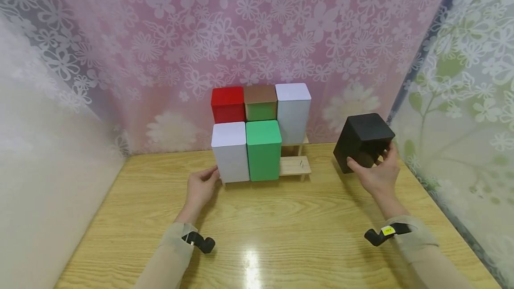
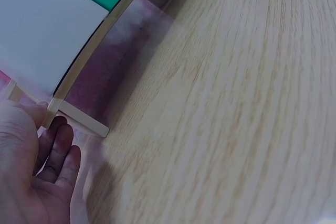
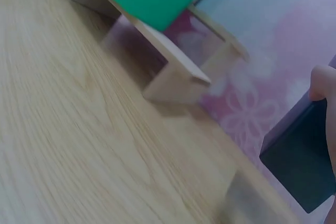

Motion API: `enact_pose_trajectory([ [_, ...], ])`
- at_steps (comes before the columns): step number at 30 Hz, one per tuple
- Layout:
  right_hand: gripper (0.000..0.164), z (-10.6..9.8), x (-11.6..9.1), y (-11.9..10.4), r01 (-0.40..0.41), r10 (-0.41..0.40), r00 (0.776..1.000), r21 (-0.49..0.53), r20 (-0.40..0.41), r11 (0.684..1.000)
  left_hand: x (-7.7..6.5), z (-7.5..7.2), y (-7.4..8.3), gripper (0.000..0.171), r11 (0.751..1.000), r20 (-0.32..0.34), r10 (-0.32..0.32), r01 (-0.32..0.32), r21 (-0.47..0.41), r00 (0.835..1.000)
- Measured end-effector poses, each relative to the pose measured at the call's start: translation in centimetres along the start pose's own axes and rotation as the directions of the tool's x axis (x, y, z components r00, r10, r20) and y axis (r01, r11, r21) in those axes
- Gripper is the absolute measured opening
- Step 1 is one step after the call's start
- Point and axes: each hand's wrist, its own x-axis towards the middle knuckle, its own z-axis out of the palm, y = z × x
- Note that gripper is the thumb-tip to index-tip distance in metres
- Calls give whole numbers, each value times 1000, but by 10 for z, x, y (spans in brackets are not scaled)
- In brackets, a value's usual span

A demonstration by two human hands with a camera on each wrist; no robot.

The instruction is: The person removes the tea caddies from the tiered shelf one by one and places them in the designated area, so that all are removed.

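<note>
1 wood-grained table (image 1: 281, 226), pink floral curtain (image 1: 225, 48) behind — left grip (image 1: 200, 186) pinches stand (image 1: 294, 165), right grip (image 1: 379, 177) holds black box (image 1: 363, 130).

A wood-grained table (image 1: 152, 195); along its back edge, a pink curtain (image 1: 257, 26) printed with white flowers, larger pale blooms (image 1: 170, 130) low down toward both back corners; a pale cloth (image 1: 44, 155) along the left edge; a whitish curtain (image 1: 462, 137) with green leaves along the right edge; a bright glare (image 1: 252, 266) on the table's near part.
</note>
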Motion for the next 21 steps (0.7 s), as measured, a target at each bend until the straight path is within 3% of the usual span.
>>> enact_pose_trajectory([
  [9, 102, -5, 6, 32, -62, 63, 998, 27, -7, 998, 0, 2, 1, 27, 1000, -12, -16, 16, -16, 1000],
  [16, 100, -5, 5, 51, -131, 132, 991, -27, 28, 991, 0, 3, 2, 26, 1000, -25, -4, 3, -19, 1000],
  [21, 103, -1, 6, 61, -138, 138, 990, -15, 29, 990, -2, 1, 3, 25, 1000, -29, -5, 4, -16, 1000],
])
